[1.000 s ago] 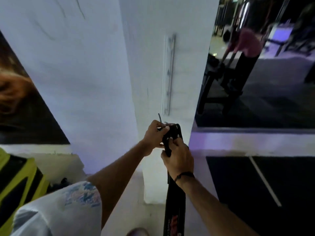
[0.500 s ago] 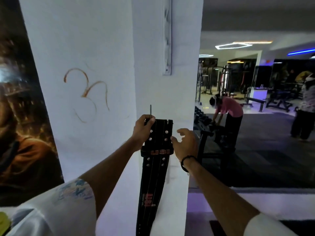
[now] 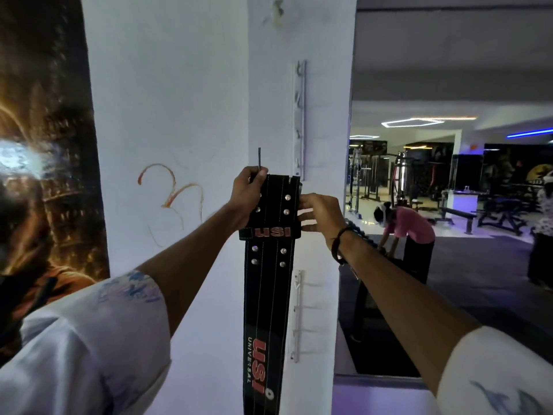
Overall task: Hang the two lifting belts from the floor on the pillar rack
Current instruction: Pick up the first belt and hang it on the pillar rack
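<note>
one black belt (image 3: 269,289) gripped by left hand (image 3: 248,194), right hand (image 3: 321,212) pinching its edge, two pillar racks (image 3: 299,121)

Lighting, my feed: dim overall. Ceiling light strips (image 3: 413,122) glow far beyond my right hand (image 3: 321,212); poster (image 3: 45,145) glare left of my left hand (image 3: 247,196). Edges bowed, sleeves soft.

White pillar (image 3: 185,85), dark poster (image 3: 42,130) left, dim gym floor (image 3: 484,280), hexagonal ceiling light (image 3: 413,122)

Matt black leather belt (image 3: 267,295), shiny metal rivets (image 3: 283,251), painted pillar (image 3: 191,94).
</note>
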The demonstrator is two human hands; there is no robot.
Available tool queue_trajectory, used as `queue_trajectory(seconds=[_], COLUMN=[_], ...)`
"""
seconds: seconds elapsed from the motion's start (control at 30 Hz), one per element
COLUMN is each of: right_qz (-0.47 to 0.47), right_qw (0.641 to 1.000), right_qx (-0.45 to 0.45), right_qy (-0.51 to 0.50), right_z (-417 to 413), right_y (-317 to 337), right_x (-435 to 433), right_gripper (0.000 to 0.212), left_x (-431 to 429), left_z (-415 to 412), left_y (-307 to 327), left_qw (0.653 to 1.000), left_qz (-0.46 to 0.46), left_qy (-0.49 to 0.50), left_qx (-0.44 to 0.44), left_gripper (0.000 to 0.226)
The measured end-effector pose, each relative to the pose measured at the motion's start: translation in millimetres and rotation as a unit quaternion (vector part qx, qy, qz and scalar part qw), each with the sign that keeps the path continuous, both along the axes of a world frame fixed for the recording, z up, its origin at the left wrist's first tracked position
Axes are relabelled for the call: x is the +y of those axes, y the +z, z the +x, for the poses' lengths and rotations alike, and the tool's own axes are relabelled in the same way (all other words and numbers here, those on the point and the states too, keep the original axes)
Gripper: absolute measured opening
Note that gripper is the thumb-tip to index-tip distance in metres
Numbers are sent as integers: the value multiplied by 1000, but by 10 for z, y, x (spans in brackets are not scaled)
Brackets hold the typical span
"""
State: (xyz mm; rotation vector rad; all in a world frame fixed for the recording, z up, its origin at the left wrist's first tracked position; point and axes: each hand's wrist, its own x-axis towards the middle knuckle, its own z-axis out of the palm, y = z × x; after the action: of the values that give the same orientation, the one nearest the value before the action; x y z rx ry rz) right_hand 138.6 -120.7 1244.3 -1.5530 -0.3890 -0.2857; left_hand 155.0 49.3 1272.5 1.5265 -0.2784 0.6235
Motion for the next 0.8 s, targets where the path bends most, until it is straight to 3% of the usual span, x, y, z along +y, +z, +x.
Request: queue_trajectory(seconds=[0.17,0.33,0.4,0.63,0.73,0.8], right_qz=[-138,-27,-15,46,25,-14], right_qw=[988,989,984,982,986,989], right_qx=[-62,-119,-149,-159,-142,-121], right_qy=[1,-87,-99,-94,-90,-86], right_z=[-5,35,22,51,13,-79], right_y=[-425,-385,-274,-196,-386,-826], right_x=[18,198,255,420,405,377], right_gripper=[36,15,33,27,23,33], left_x=[-22,-44,-38,33,-27,-57], left_z=[-31,-46,-67,-139,-137,-149], left_y=[170,171,154,222,313,401], left_qw=[999,1000,1000,999,999,998], left_qz=[-34,-2,6,-15,-23,-32], left_qy=[9,-7,-13,-30,-25,-26], left_qx=[-15,-10,-20,-20,-30,-45], left_gripper=[24,25,22,17,18,16])
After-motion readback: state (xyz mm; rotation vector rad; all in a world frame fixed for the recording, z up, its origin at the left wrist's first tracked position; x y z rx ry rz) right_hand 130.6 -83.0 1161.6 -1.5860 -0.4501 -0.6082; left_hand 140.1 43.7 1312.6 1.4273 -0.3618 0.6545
